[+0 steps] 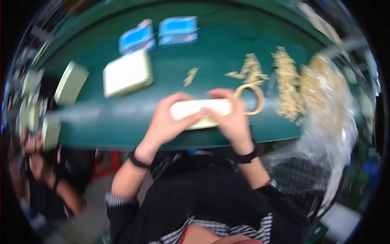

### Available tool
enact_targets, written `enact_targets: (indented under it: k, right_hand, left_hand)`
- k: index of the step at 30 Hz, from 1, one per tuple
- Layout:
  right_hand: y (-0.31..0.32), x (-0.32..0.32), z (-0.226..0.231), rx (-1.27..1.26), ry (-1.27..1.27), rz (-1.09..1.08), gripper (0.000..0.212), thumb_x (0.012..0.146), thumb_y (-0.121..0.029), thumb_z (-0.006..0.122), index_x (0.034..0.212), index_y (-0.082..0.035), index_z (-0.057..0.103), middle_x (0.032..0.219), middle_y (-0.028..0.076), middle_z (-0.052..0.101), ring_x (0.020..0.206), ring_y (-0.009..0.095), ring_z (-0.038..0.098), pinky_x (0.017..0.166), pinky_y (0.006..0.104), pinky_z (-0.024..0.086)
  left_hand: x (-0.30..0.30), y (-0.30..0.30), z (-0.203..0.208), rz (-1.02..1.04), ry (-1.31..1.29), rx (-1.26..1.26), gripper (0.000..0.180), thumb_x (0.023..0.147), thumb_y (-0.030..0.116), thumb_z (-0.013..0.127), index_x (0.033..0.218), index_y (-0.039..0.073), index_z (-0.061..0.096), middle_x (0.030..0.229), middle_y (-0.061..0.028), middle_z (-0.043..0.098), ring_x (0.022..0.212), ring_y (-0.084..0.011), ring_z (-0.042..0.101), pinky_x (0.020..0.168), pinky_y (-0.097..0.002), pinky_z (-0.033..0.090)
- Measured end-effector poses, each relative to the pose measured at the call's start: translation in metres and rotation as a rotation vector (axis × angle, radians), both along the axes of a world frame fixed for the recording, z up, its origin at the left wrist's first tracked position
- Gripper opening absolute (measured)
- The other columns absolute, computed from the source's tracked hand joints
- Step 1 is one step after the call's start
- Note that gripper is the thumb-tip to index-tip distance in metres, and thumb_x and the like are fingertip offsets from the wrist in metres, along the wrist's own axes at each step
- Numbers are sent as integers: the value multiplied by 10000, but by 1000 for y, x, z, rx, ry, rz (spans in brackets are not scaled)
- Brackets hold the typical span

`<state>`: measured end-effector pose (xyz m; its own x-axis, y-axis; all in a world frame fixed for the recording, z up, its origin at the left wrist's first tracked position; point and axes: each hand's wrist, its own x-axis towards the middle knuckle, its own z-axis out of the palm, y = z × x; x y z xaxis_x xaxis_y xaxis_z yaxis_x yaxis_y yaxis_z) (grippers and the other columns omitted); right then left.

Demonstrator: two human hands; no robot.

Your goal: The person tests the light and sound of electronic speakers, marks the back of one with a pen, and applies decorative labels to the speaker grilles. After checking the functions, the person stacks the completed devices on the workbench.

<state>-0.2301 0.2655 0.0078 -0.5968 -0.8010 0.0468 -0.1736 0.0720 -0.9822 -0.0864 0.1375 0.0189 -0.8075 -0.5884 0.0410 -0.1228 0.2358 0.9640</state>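
Note:
Between my two hands is a pale cream, block-shaped thing (188, 108), long side across, above the front part of the green table. My left hand (167, 118) grips its left end and my right hand (232, 118) its right end. Both thumbs lie over the near face and come close together at the middle. The fingers wrap behind it and are partly hidden. Just right of my right hand lies a tan ring (261, 101) like a roll of tape. Beyond the block is a small cluster of beige pieces (190, 76).
On the green table (219, 49), a larger pale block (128, 74) lies left, before two blue-and-white boxes (177, 31). Piles of small beige pieces (286, 83) lie right, beside a clear plastic bag (325, 118). Another person's hands (36, 162) are at far left, near pale blocks (51, 133).

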Motion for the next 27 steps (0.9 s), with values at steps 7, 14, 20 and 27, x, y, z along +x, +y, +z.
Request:
enact_targets:
  k: [7, 14, 20, 27]
  right_hand:
    - [2, 3, -5, -57, 193, 23, 464, 763, -205, 796, 1148, -55, 587, 1085, 106, 563, 1025, 230, 576, 886, 353, 472]
    - [7, -8, -20, -182, -39, 154, 448, 782, -153, 750, 1169, -67, 541, 1069, 102, 519, 1004, 262, 546, 865, 362, 455]
    - [8, -6, -10, -124, 12, 221, 462, 818, -148, 736, 1229, -65, 540, 1160, 99, 528, 1129, 235, 517, 983, 348, 426]
    - [32, -5, 2, -133, 130, 340, 569, 789, -186, 765, 1290, -68, 523, 1201, 131, 527, 1202, 295, 489, 1019, 407, 406]
  left_hand:
    - [13, 3, -9, 51, -97, -38, 252, 788, 135, 774, 911, -6, 606, 838, -37, 610, 799, -105, 560, 740, -247, 450]
    - [8, 3, -12, -2, 0, 255, 219, 847, 122, 722, 966, 5, 580, 894, -34, 594, 824, -93, 548, 761, -230, 441]
    - [15, -1, -10, 9, -6, 260, 188, 868, 109, 695, 973, 4, 580, 916, -38, 596, 843, -84, 549, 765, -219, 439]
    - [35, 16, -14, -77, 51, -92, 282, 789, 115, 746, 986, -30, 607, 1006, -114, 628, 1011, -213, 598, 907, -335, 459]
